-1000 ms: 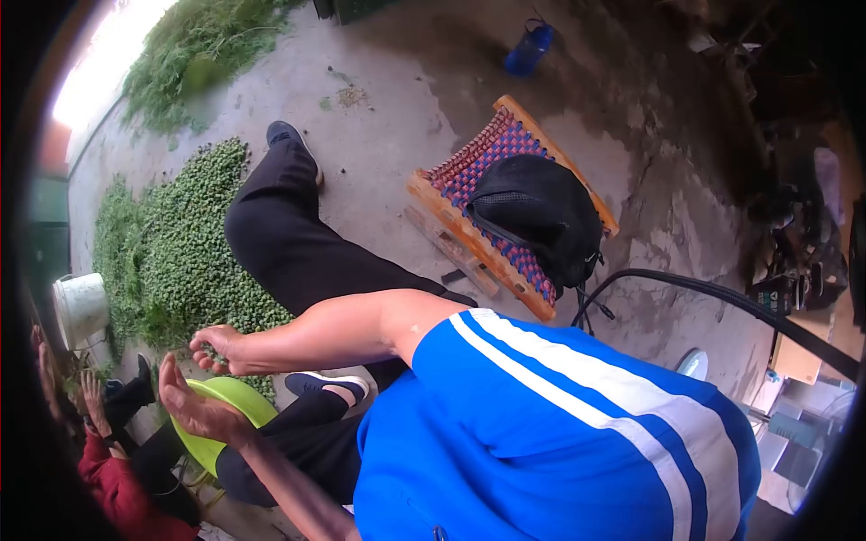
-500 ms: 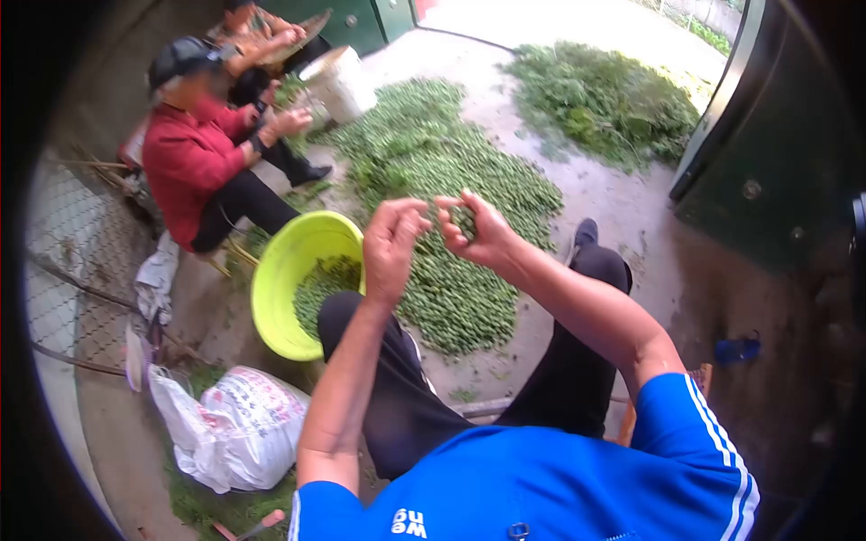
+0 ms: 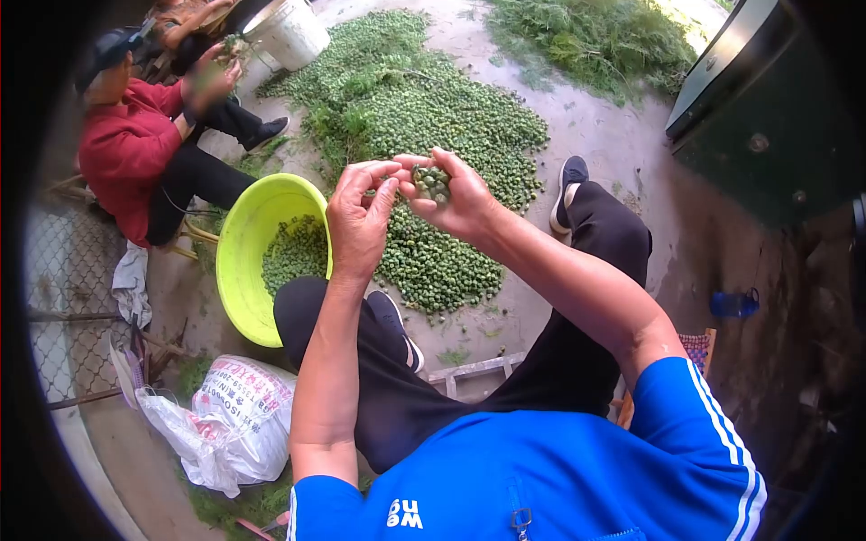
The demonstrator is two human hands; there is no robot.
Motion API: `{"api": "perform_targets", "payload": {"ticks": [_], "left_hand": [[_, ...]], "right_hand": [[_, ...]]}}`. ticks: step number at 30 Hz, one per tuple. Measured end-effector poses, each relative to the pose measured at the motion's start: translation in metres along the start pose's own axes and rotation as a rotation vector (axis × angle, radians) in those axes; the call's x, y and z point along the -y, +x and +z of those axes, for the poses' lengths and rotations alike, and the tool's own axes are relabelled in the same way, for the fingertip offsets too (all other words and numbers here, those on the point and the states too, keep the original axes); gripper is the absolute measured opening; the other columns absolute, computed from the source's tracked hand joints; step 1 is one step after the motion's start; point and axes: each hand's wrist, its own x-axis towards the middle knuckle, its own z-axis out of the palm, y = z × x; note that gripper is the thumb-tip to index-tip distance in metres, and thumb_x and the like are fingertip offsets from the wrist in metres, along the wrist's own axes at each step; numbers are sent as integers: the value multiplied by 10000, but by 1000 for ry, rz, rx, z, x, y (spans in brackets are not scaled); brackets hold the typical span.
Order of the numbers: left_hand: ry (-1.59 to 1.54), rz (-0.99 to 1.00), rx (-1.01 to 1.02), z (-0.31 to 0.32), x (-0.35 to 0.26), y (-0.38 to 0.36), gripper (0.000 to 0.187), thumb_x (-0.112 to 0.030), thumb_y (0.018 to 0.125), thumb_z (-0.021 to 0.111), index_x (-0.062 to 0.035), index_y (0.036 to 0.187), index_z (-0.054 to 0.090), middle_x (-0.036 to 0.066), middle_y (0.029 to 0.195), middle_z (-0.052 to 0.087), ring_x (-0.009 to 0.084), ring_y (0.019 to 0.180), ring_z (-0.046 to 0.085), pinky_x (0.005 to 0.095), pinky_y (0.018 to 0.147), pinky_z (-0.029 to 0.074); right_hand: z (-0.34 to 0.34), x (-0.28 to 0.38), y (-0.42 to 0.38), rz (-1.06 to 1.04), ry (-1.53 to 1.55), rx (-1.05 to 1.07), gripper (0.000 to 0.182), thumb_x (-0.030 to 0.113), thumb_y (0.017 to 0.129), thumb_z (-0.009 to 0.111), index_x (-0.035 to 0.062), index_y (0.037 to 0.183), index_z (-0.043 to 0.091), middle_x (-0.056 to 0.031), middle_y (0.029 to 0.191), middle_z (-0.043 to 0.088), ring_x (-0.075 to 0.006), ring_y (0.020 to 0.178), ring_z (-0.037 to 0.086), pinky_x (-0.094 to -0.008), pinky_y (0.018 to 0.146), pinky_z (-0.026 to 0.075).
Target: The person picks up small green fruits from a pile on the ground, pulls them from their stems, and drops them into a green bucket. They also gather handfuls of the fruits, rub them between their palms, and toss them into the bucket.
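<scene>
In the head view my right hand (image 3: 465, 200) is cupped, palm up, around a handful of small round green fruits (image 3: 433, 183). Close beside it, my left hand (image 3: 359, 216) has thumb and fingertips brought together at the right hand's fingertips. Whatever it pinches, if anything, is too small to make out. Below and beyond both hands spreads a big pile of the same green fruits (image 3: 451, 257) on the concrete floor. To the left of my left hand stands a lime-yellow tub (image 3: 236, 248), tilted in view, with more fruits (image 3: 298, 257) inside.
At upper left a person in a red top (image 3: 131, 149) sits handling greenery, with another person behind. A white bucket (image 3: 293, 36) stands near them. Leafy branches (image 3: 604, 45) are heaped at the back. A white sack (image 3: 244, 415) lies lower left; a dark green door (image 3: 767, 126) is at right.
The view has shifted, so the pile, tub and people appear further left and higher. My hands have come closer together, and the fruits in my right palm show more clearly.
</scene>
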Motion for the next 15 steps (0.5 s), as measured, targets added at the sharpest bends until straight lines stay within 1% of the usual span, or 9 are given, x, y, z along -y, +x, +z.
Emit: {"api": "perform_targets", "payload": {"ticks": [2, 3, 5, 6, 8, 10, 12, 13, 15], "left_hand": [[16, 14, -33, -2, 2, 2, 164, -32, 838, 624, -77, 990, 664, 18, 957, 601, 81, 786, 556, 210, 648, 453], [97, 44, -91, -4, -2, 2, 165, -28, 834, 627, -76, 987, 663, 19, 943, 591, 82, 783, 553, 213, 646, 451], [147, 74, -121, -8, 0, 1, 146, -31, 863, 613, -26, 1007, 639, 11, 966, 574, 61, 778, 535, 191, 673, 442], [146, 71, -119, -8, 0, 1, 146, -31, 863, 613, -26, 1007, 639, 11, 966, 574, 61, 778, 535, 191, 673, 442], [-99, -59, -91, -8, -1, -2, 145, -33, 865, 615, -10, 1007, 632, 7, 959, 570, 53, 776, 536, 177, 656, 439], [-107, -68, -52, -9, 4, -3, 210, -37, 858, 630, -5, 1065, 609, 11, 997, 561, 50, 772, 537, 171, 638, 438], [-127, -53, 13, -5, 3, -4, 314, -32, 836, 656, -7, 1138, 574, 20, 1044, 537, 52, 778, 538, 171, 643, 448], [-153, -76, 50, -4, 0, -5, 401, -30, 816, 677, -5, 1191, 540, 27, 1076, 513, 51, 777, 530, 170, 668, 457], [-137, -64, 61, 1, -3, -7, 413, -12, 804, 682, 1, 1192, 539, 29, 1089, 500, 49, 779, 523, 163, 677, 456]], "right_hand": [[2, -5, -1, -34, 151, -18, 476, 319, 988, 257, -39, 1159, 520, -178, 1047, 608, -276, 966, 612, -354, 731, 552], [6, -7, -2, -38, 157, -23, 476, 319, 988, 257, -39, 1159, 520, -178, 1047, 608, -276, 966, 612, -354, 731, 552], [15, -8, -5, -80, 269, -25, 500, 324, 990, 240, -56, 1203, 486, -211, 1182, 539, -330, 1144, 522, -455, 965, 460], [17, -8, -6, -81, 271, -28, 500, 324, 990, 240, -56, 1203, 486, -211, 1182, 539, -330, 1144, 522, -455, 965, 460], [20, -9, -5, -88, 332, 24, 514, 325, 992, 227, -63, 1239, 455, -223, 1245, 491, -347, 1204, 460, -486, 1050, 364], [20, -10, -4, -77, 347, 42, 534, 344, 992, 207, -58, 1248, 449, -218, 1251, 493, -345, 1207, 457, -478, 1034, 380], [18, -10, -2, -83, 303, 101, 552, 342, 982, 188, -60, 1248, 458, -222, 1307, 451, -345, 1260, 394, -502, 1081, 299], [20, -12, 0, -108, 270, 61, 580, 368, 983, 162, -51, 1252, 458, -216, 1303, 459, -342, 1265, 388, -498, 1080, 296], [22, -12, -2, -110, 262, 60, 586, 375, 984, 156, -49, 1251, 459, -217, 1304, 459, -340, 1269, 383, -494, 1074, 305]]}}
